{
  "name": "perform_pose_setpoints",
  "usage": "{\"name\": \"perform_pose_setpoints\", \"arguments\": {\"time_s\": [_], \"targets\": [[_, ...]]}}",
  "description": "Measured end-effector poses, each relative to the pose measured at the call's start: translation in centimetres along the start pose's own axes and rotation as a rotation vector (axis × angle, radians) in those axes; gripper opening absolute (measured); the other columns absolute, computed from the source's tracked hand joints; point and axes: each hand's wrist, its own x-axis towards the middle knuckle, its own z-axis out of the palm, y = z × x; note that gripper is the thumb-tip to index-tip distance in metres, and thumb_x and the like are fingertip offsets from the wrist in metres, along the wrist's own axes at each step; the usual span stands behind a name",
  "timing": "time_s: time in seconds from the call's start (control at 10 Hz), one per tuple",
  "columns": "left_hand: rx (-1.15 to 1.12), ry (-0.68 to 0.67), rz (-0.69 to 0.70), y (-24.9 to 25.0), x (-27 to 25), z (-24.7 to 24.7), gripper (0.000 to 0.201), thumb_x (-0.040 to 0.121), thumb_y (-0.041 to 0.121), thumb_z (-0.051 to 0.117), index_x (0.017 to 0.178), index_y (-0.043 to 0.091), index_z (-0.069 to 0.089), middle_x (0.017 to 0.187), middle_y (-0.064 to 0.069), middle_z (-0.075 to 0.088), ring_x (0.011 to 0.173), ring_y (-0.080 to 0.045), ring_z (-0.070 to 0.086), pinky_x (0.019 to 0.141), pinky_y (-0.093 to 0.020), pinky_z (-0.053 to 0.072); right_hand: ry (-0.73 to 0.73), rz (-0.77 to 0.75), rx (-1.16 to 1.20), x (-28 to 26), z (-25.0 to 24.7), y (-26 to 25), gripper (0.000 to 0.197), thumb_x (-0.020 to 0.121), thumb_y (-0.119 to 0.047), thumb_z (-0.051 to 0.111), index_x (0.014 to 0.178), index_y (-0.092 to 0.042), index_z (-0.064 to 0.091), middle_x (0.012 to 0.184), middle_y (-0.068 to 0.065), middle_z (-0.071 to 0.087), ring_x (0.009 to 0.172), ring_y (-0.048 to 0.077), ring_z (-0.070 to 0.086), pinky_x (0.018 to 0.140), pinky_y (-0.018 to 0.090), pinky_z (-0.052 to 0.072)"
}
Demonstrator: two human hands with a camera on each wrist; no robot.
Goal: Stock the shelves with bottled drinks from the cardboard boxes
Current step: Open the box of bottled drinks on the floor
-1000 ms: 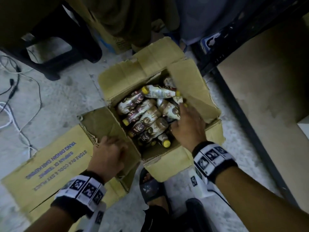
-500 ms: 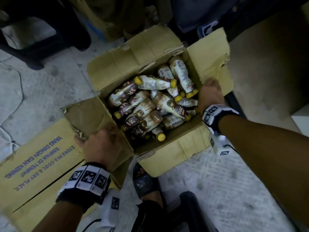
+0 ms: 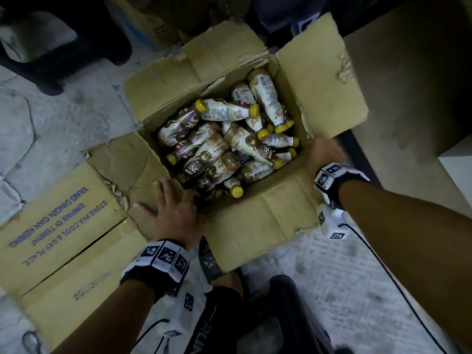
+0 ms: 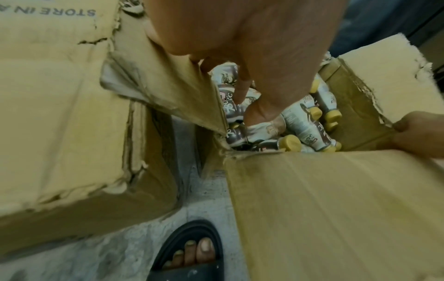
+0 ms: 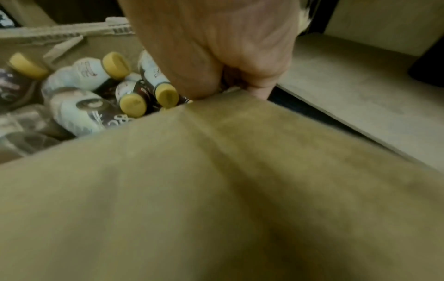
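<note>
An open cardboard box (image 3: pixel 268 221) stands on the floor, filled with several brown-and-white bottled drinks (image 3: pixel 229 149) with yellow caps, lying jumbled. My left hand (image 3: pixel 171 215) lies spread over the box's near-left corner and left flap. In the left wrist view, two digits of the left hand (image 4: pixel 252 57) reach down over the edge and touch the bottles (image 4: pixel 300 121). My right hand (image 3: pixel 324 155) grips the box's near-right corner, and the right wrist view shows its fingers (image 5: pixel 228 57) curled over the rim beside the bottles (image 5: pixel 79 106). The pale shelf board (image 3: pixel 408 98) lies just right of the box.
A second, closed cardboard box (image 3: pixel 56 238) with printed text lies at the left, touching the open one. My foot in a black sandal (image 3: pixel 212 264) is under the near flap. A dark stool (image 3: pixel 63 54) and cables (image 3: pixel 25 139) are at the far left, a white block (image 3: pixel 457 169) on the shelf.
My right hand left the bottles and took hold of the box's near-right corner. The right flap swung up and outward. My left hand went from gripping the left flap to lying spread.
</note>
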Motion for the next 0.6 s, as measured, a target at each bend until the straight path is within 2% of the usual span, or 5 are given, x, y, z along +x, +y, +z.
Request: {"name": "perform_pose_setpoints", "arguments": {"time_s": [0.2,0.3,0.4,0.5,0.6], "targets": [[0.172,0.060,0.044,-1.5,1.2,-0.7,0.076,0.081,0.059,0.051,0.145,0.030,0.022,0.159,-0.014,0.002,0.147,-0.034,-0.005,0.108,-0.071,-0.006,-0.090,0.008,0.115,-4.8,5.2,2.5,0.030,0.096,-0.009,0.049,0.121,0.005,0.056,0.123,0.027,0.058,0.115,0.041,0.055,0.093,0.043,0.044],[0.175,0.057,0.094,-1.8,2.2,-1.8,0.079,0.082,0.057,0.051,0.147,0.026,0.018,0.159,-0.014,0.006,0.148,-0.032,-0.002,0.110,-0.068,-0.007,-0.179,0.151,0.269,-9.9,11.0,4.5,0.030,0.096,-0.012,0.053,0.121,0.006,0.057,0.123,0.027,0.059,0.114,0.041,0.056,0.092,0.041,0.044],[0.061,0.063,0.158,-0.9,2.9,-2.3,0.084,0.078,0.049,0.060,0.146,0.023,0.018,0.154,-0.013,0.019,0.146,-0.032,0.008,0.112,-0.067,-0.001,-0.268,0.255,0.297,-12.3,13.1,5.8,0.035,0.095,-0.017,0.060,0.121,0.006,0.058,0.125,0.026,0.060,0.115,0.041,0.056,0.091,0.041,0.046],[-0.032,0.083,0.220,-0.1,3.2,-2.7,0.091,0.072,0.040,0.067,0.146,0.018,0.019,0.147,-0.014,0.029,0.142,-0.034,0.017,0.113,-0.065,0.007,-0.414,0.311,0.355,-14.7,14.7,7.1,0.036,0.092,-0.031,0.064,0.110,0.001,0.063,0.115,0.024,0.065,0.103,0.040,0.062,0.081,0.039,0.053],[-0.161,0.095,0.212,-0.2,3.5,-3.1,0.098,0.069,0.031,0.073,0.148,0.019,0.017,0.147,-0.013,0.027,0.138,-0.036,0.023,0.115,-0.062,0.006,-0.416,0.315,0.360,-14.4,13.0,8.4,0.054,0.085,-0.057,0.060,0.093,-0.004,0.067,0.097,0.018,0.070,0.090,0.036,0.067,0.074,0.038,0.056]]}}
